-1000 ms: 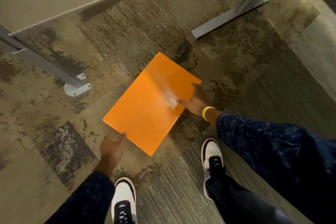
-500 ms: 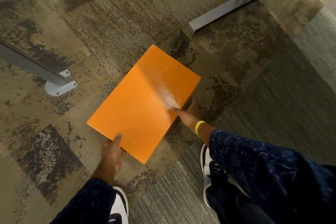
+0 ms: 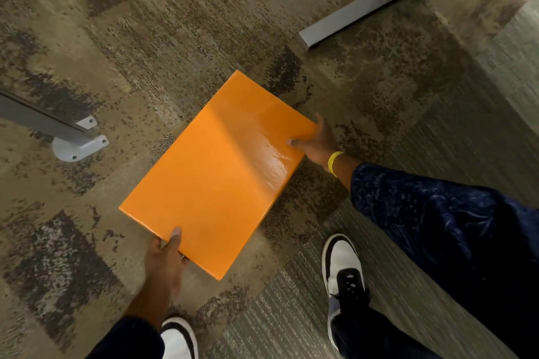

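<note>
Most fingers of the left hand (image 3: 163,265) and right hand (image 3: 316,144) vanish beneath the orange box (image 3: 218,175) (whether it touches the carpet (image 3: 204,38) is unclear) — and the bottom edge cuts off the left shoe (image 3: 179,339).

My left hand (image 3: 163,262) grips near edge of orange box (image 3: 217,175), thumb on top. My right hand (image 3: 316,141) holds far right edge, thumb on lid. Yellow wristband (image 3: 332,163) on right wrist. Patterned carpet (image 3: 175,38) below, grey desk foot (image 3: 358,13) beyond.
</note>
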The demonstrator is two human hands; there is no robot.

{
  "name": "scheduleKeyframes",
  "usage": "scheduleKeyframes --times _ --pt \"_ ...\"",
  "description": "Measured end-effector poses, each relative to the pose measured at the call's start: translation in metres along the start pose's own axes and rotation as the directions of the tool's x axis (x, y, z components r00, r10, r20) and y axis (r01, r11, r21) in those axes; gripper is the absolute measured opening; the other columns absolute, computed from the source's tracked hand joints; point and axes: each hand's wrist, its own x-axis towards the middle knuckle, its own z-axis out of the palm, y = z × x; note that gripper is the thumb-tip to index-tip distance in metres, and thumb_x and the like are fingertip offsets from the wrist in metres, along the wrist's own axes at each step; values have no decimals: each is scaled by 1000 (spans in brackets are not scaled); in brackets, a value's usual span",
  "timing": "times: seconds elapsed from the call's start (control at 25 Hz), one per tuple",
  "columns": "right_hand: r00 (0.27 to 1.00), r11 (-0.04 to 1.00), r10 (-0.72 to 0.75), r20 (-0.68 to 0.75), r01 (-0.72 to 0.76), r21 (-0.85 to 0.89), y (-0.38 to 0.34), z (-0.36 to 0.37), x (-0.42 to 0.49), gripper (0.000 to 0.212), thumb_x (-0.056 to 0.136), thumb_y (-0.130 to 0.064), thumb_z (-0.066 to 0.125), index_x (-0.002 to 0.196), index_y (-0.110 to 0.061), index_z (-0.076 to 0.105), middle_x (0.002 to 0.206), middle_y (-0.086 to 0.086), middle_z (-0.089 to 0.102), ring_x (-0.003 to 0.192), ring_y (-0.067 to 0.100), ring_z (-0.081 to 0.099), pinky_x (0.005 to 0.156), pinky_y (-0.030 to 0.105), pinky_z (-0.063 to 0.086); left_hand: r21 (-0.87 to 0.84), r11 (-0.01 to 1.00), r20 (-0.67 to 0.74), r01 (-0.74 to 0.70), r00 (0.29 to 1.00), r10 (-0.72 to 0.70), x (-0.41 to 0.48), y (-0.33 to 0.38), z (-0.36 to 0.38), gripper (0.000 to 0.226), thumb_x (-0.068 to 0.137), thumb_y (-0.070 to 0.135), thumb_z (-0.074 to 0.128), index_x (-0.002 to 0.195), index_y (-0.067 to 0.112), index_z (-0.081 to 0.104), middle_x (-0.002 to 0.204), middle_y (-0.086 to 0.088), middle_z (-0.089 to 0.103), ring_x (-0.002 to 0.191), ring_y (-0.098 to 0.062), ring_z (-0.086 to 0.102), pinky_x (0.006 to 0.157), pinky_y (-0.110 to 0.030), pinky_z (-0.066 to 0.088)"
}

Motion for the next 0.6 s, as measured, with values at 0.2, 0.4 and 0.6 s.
scheduleKeyframes --times 0.2,0.4,0.6 --pt "1000 1000 -8 25 7 25 5 1 7 100 68 -16 90 150 -7 33 142 16 53 124 33 57 97 46 52 -9 1000 17 -22 1000 22 -1 3 -2 41 101 18 47 142 23 45 135 -10 53 116 -37 54 96 -52 44" --pt "999 996 13 34 -16 86 19 -18 19 97 71 -13 87 152 -9 33 146 17 50 129 36 54 101 54 50 27 998 38 -63 997 62 6 6 11 43 100 22 51 142 24 46 134 -5 56 114 -33 57 95 -51 46" --pt "999 986 45 -10 -43 164 35 -75 38 91 76 -11 84 151 -12 32 143 15 54 124 36 57 99 55 52 78 984 88 -158 985 151 22 13 69 32 98 19 54 130 20 54 129 -11 62 107 -30 62 85 -42 49"
